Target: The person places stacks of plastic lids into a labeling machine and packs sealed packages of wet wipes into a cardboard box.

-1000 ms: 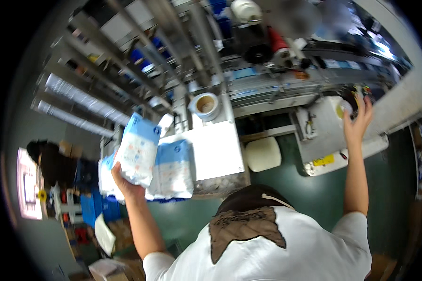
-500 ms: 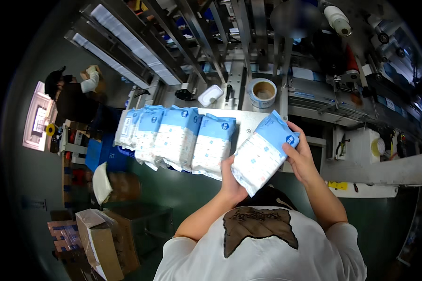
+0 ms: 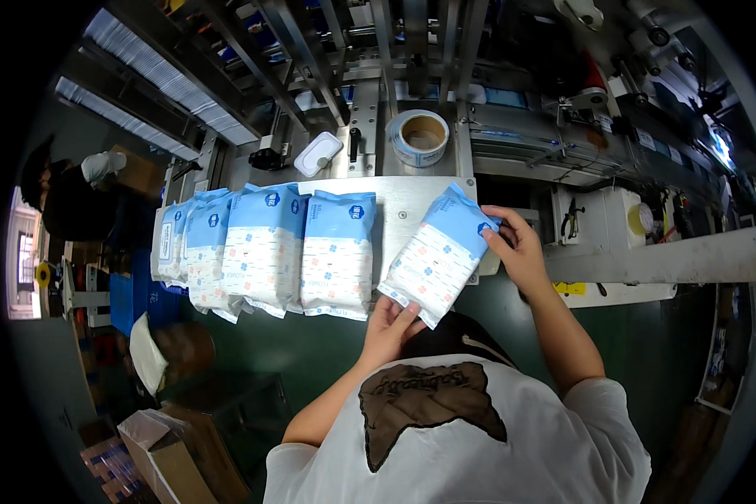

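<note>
One second ago the right hand [image 3: 519, 252] was away at the right – now its fingers hold the upper right edge of the slanted pack [image 3: 438, 254], and the left hand [image 3: 386, 330] holds its bottom. So both hands control it, at the right end of the surface [image 3: 405, 191]. Other packs [image 3: 265, 239] crowd the left – a roll [image 3: 413, 156] sits behind the back edge.

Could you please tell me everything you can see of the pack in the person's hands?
The pack is a plump, closed pouch of what looks like glossy plastic film, blue at the top and white below, with blue and pink flower prints and flat end seals. It slants, blue end away from the person and rightward, apart from the row of similar packs. The right hand grips its upper right edge; the left hand touches its lower end.
</note>
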`<state>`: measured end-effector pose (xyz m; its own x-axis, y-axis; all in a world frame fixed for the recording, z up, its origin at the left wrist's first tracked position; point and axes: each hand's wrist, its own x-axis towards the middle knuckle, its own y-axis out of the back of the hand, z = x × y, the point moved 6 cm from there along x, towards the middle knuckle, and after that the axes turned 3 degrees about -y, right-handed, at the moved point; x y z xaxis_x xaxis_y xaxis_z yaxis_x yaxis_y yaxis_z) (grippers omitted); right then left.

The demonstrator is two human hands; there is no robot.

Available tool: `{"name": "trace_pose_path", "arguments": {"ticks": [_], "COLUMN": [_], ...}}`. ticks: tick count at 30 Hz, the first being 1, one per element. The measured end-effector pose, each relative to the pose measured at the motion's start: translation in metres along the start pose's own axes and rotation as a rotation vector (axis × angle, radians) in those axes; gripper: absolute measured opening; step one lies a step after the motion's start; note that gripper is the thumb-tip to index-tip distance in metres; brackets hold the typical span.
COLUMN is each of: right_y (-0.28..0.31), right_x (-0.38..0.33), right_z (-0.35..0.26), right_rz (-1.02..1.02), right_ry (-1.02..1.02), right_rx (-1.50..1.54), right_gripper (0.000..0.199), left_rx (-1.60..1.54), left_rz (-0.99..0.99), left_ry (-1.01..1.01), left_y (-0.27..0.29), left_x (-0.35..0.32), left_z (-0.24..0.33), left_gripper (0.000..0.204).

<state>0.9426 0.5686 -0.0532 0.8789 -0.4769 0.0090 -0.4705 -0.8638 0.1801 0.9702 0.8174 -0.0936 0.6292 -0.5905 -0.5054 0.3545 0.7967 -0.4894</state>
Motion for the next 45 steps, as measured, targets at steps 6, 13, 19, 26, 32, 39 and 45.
{"name": "trace_pose_path", "arguments": {"ticks": [6, 13, 19, 26, 32, 39, 45], "right_y": [-0.004, 0.023, -0.014, -0.071, -0.252, -0.291, -0.292], "right_x": [0.004, -0.039, -0.085, 0.057, 0.213, 0.244, 0.252], "right_z": [0.008, 0.002, -0.025, -0.124, -0.082, -0.031, -0.036], "right_rz": [-0.091, -0.008, -0.152, -0.241, -0.564, -0.759, -0.752], "right_ry": [-0.231, -0.187, -0.336, 0.375, 0.579, 0.381, 0.102], "right_rx": [0.205, 0.085, 0.093, -0.446, -0.953, -1.31, -1.186], "right_gripper": [0.036, 0.069, 0.03, 0.015, 0.022, 0.025, 0.03], "left_rx": [0.132, 0.848, 1.228, 1.422, 1.413, 1.453, 1.437], "left_rz": [-0.08, -0.093, -0.076, -0.191, -0.281, -0.148, -0.236], "left_ry": [-0.098, -0.752, -0.981, -0.987, -1.211, -1.438, -1.24], "left_y": [0.002, -0.042, -0.067, -0.055, -0.052, -0.038, -0.035], "left_x": [0.003, -0.018, -0.012, -0.007, -0.002, 0.003, 0.007], "left_z": [0.0, 0.079, 0.106, 0.102, 0.085, 0.061, 0.056], "left_gripper": [0.043, 0.074, 0.09, 0.1, 0.085, 0.075, 0.076]}}
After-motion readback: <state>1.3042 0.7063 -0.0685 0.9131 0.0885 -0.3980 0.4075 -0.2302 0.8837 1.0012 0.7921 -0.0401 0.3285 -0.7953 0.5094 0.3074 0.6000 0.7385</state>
